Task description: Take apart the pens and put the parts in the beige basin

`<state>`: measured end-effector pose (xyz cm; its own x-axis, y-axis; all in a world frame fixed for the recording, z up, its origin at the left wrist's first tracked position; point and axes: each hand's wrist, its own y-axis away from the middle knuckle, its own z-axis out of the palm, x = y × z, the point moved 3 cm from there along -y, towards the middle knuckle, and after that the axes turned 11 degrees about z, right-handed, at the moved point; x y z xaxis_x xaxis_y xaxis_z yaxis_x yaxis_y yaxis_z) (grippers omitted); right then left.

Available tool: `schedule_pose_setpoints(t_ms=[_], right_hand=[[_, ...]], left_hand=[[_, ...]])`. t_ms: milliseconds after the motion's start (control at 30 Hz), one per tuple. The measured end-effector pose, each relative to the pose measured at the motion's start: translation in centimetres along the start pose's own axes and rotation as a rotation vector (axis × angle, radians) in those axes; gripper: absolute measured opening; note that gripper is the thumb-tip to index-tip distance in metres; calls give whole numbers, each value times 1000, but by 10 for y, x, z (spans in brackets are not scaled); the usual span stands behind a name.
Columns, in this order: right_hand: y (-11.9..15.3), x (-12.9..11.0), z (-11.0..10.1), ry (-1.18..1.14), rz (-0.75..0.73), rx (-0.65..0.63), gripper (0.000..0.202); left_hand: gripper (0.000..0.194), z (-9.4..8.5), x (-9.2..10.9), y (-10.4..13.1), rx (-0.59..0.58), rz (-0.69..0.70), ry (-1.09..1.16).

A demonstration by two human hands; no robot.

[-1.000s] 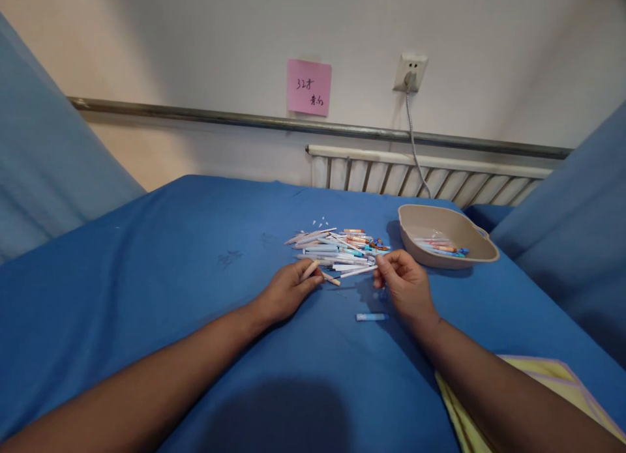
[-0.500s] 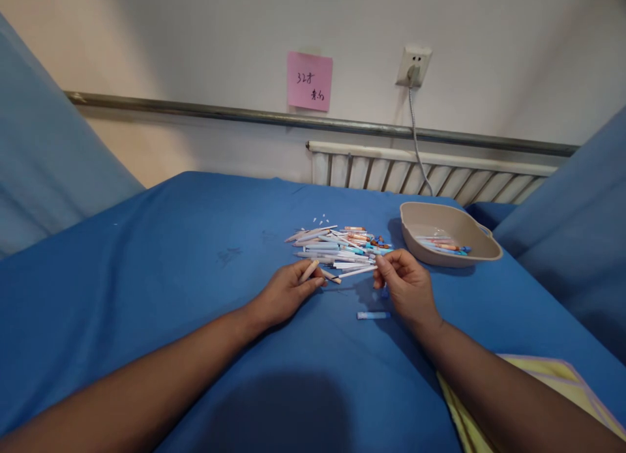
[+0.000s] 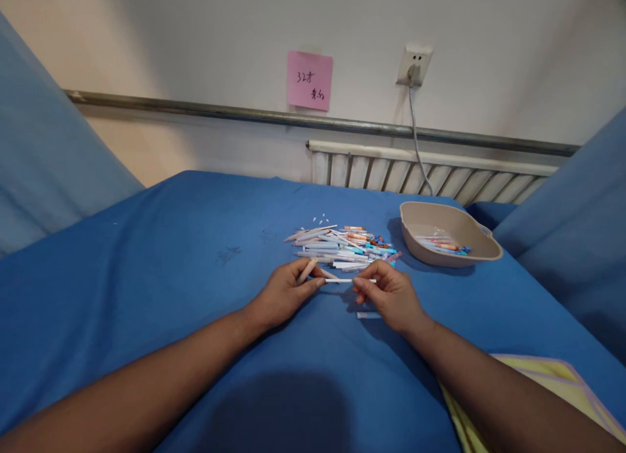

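My left hand (image 3: 286, 289) is closed around a beige pen barrel (image 3: 308, 269), whose end sticks up between thumb and fingers. Another pale piece juts out past those fingertips. My right hand (image 3: 391, 293) pinches a thin white pen refill (image 3: 340, 281), held level between both hands. Its left end meets my left thumb and fingertips; whether it enters a part there is hidden. Just beyond the hands lies a pile of pens and pen parts (image 3: 327, 244), in white, pale pink, blue and orange. A pale blue pen piece (image 3: 368, 315) lies below my right hand, partly covered by it.
A beige plastic basin (image 3: 484, 248) with several pens inside stands at the right. Small white bits (image 3: 321, 219) lie behind the pile. A yellow cloth (image 3: 552, 375) is at the lower right. Radiator (image 3: 381, 166) and metal rail (image 3: 220, 113) run along the wall.
My right hand has moved left and slightly down with the refill, bringing it level against my left fingertips. It now covers part of the pale blue piece. My left hand has barely moved.
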<state>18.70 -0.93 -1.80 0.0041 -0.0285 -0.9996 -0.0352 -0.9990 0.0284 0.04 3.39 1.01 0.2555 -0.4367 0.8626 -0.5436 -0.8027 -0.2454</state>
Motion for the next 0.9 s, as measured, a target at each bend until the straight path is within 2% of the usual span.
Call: schedule_pose_setpoints(t_ms=[133,267,367,433,633,900], right_hand=[[2,9,13,-44,171,-149,29],[3,10,17,-60,190,-207,30],[2,7,14,-62,146,-192,30],[1,4,10,-52,117,-160,29],[-2,1,0,-4,54,-67,26],[-3,3,-3,42,35,-59,23]], left_hand=[[16,0,1,2,20,35,-74],[22,3,2,4,0,62,-63],[39,1,6,5,2,73,-12],[43,-4,11,5,-22,63,-47],[36,-20,22,3,-184,203,-369],[36,-18,19,3,-216,246,-519]])
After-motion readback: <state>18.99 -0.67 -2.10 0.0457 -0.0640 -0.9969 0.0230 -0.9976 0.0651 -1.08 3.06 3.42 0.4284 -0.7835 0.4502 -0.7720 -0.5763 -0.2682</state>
